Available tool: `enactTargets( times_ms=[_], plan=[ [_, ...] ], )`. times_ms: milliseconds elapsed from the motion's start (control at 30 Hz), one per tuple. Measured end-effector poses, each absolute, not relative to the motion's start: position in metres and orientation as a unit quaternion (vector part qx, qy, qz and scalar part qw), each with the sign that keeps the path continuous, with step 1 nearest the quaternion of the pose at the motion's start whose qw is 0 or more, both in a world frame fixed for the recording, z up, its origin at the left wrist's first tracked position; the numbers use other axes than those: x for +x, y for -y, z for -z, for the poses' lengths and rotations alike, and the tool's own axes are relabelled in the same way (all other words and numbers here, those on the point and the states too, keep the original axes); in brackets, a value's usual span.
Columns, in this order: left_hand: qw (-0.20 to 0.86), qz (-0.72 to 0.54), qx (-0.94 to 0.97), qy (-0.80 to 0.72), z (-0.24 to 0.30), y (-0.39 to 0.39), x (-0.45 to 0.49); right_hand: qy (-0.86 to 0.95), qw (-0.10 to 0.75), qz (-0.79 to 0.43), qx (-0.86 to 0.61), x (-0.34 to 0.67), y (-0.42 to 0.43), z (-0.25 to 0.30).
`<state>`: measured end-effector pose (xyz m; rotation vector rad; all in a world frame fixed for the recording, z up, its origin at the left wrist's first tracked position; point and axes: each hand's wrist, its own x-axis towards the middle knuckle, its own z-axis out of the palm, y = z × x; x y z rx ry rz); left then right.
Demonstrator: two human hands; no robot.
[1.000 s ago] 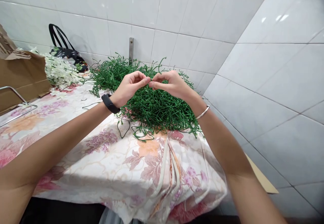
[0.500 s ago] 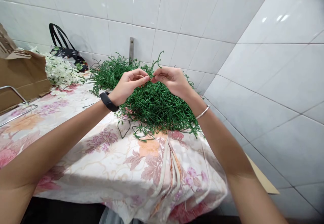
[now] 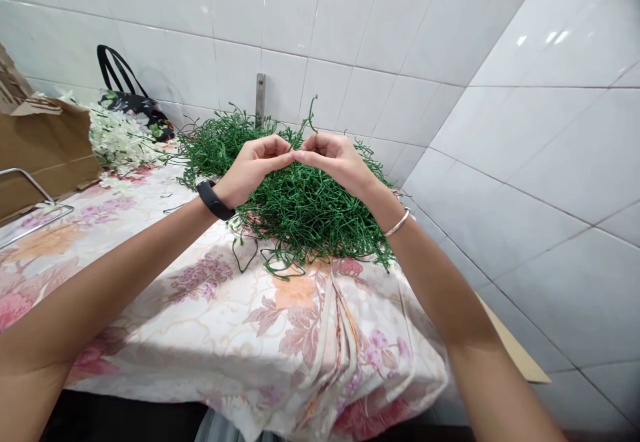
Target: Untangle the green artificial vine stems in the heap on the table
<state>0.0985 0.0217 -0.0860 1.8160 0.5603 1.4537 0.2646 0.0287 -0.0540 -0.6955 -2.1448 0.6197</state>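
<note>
A green artificial flower stem (image 3: 311, 114) with a curled, branched tip rises from between my fingers. My left hand (image 3: 257, 165) pinches it with thumb and forefinger, and my right hand (image 3: 336, 161) pinches it from the other side. The thumb tips of both hands meet, so the gripped part of the stem is hidden. Below and behind my hands spreads a tangled heap of green artificial stems (image 3: 320, 219). A few loose stems curl on the cloth at its front edge.
White artificial flowers (image 3: 120, 139) and a black floral bag (image 3: 137, 115) lie at the back left, beside a brown cardboard box (image 3: 45, 155) and a bent metal rod (image 3: 37, 185). The table wears a floral cloth (image 3: 210, 322). Tiled walls (image 3: 370, 22) close off the back and right.
My right hand has shifted slightly left, bringing its thumb against my left thumb. The tip of the held stem has moved a little left and up.
</note>
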Motion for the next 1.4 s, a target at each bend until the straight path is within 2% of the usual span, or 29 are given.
enactTargets(
  times_ms=[100,300,500,900,1133,1400],
  plan=[
    [0.396,-0.543,0.714,-0.198,0.084,-0.017,0.100,0.821,0.413,-0.302,-0.254,0.261,-0.028,0.056],
    [0.488,-0.504,0.691,-0.172,0.078,-0.009,0.100,0.708,0.452,-0.512,-0.182,0.245,-0.017,0.062],
    [0.507,-0.496,0.685,-0.169,0.075,-0.010,0.092,0.635,0.456,-0.608,-0.138,0.235,-0.006,0.066],
    [0.442,-0.478,0.737,-0.181,0.081,-0.018,0.088,0.590,0.453,-0.658,-0.115,0.231,-0.010,0.079],
    [0.493,-0.502,0.688,-0.180,0.080,-0.009,0.091,0.576,0.450,-0.673,-0.112,0.228,-0.004,0.079],
    [0.530,-0.540,0.629,-0.179,0.081,-0.002,0.098,0.573,0.495,-0.637,-0.145,0.226,0.002,0.075]
  ],
)
